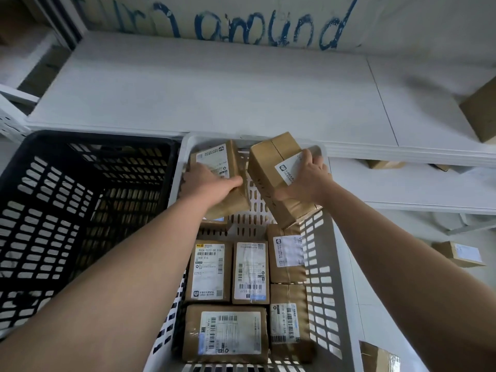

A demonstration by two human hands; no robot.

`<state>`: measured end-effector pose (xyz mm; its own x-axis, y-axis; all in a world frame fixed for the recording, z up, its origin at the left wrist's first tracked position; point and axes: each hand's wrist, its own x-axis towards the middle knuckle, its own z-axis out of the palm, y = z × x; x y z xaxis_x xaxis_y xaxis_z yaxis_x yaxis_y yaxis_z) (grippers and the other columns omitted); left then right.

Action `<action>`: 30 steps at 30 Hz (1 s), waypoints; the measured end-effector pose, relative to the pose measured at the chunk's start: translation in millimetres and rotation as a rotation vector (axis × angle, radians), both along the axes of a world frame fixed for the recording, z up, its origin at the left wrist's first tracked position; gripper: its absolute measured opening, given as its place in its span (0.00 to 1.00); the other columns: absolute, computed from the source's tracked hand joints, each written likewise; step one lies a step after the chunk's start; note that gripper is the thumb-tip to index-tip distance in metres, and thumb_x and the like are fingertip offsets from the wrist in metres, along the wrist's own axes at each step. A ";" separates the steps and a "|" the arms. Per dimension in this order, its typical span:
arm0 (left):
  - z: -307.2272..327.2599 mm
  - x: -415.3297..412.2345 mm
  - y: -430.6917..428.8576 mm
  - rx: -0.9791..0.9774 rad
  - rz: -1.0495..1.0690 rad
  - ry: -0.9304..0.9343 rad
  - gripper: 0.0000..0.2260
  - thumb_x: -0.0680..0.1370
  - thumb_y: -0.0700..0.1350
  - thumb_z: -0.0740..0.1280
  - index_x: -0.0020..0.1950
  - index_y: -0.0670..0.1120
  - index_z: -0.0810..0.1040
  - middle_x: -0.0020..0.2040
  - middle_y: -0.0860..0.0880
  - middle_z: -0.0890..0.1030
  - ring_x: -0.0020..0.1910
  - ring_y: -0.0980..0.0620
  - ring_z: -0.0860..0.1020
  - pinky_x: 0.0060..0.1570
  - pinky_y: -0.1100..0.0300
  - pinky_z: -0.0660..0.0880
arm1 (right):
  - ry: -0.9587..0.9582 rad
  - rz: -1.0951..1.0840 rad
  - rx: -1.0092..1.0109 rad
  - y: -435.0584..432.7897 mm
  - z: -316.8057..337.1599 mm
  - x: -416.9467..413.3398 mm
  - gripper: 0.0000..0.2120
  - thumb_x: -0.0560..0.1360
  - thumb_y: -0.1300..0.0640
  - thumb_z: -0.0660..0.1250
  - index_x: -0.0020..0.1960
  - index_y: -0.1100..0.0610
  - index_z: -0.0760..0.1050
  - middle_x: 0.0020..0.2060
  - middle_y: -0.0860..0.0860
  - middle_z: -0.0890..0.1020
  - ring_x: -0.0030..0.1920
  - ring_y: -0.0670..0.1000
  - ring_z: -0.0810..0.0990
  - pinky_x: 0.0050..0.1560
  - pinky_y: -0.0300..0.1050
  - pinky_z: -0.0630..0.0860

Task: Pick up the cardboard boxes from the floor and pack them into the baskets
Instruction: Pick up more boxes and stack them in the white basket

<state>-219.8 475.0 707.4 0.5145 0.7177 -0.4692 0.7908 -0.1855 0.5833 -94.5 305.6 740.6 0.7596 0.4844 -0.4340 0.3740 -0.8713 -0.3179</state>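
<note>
I have both hands over the far end of the white basket point(341, 264). My left hand point(206, 181) grips a labelled cardboard box point(214, 159), the thumb curled down its right side. My right hand point(308, 178) grips a second box point(271, 167), held tilted, with the fingers point(308, 157) wrapped over its far edge. Both boxes are held above the basket's far end and not yet set down; they sit close together, but I cannot tell if they touch.

Below my fingers and nearer to me, at least five packed boxes point(209, 269) lie flat, labels up, covering most of the basket floor. I judge this basket well on its way, with room at the far end for the two I hold.

Left of my left fingers, the black basket point(53, 210) shows no box that I can make out. Right of my right fingers, several loose boxes point(461, 255) wait on the floor, so picking up remains.
</note>
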 end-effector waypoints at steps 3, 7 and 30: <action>20.3 0.4 -2.5 0.205 -0.076 0.115 0.39 0.58 0.71 0.66 0.61 0.51 0.67 0.55 0.47 0.73 0.50 0.46 0.76 0.47 0.53 0.77 | 0.012 0.023 -0.012 0.2 1.2 -3.6 0.57 0.62 0.41 0.75 0.76 0.57 0.44 0.63 0.56 0.63 0.66 0.59 0.63 0.66 0.54 0.67; 43.5 -2.8 6.8 0.405 -0.159 0.164 0.47 0.55 0.74 0.62 0.69 0.53 0.62 0.63 0.42 0.71 0.58 0.40 0.74 0.53 0.45 0.76 | -0.003 0.126 -0.043 3.9 3.0 -9.3 0.58 0.62 0.43 0.75 0.78 0.59 0.43 0.68 0.57 0.63 0.69 0.60 0.62 0.70 0.57 0.64; 4.7 1.0 -1.0 0.575 -0.320 0.177 0.46 0.63 0.67 0.67 0.75 0.51 0.55 0.73 0.41 0.60 0.70 0.40 0.62 0.63 0.46 0.65 | -0.100 0.350 -0.118 22.4 -92.0 33.7 0.49 0.67 0.57 0.74 0.78 0.60 0.47 0.73 0.56 0.57 0.73 0.59 0.57 0.74 0.56 0.56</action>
<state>-218.8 473.9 712.1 0.6935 0.7035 -0.1553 0.7199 -0.6681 0.1882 -60.8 328.0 648.5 0.5986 0.6729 -0.4346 0.6793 -0.7139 -0.1698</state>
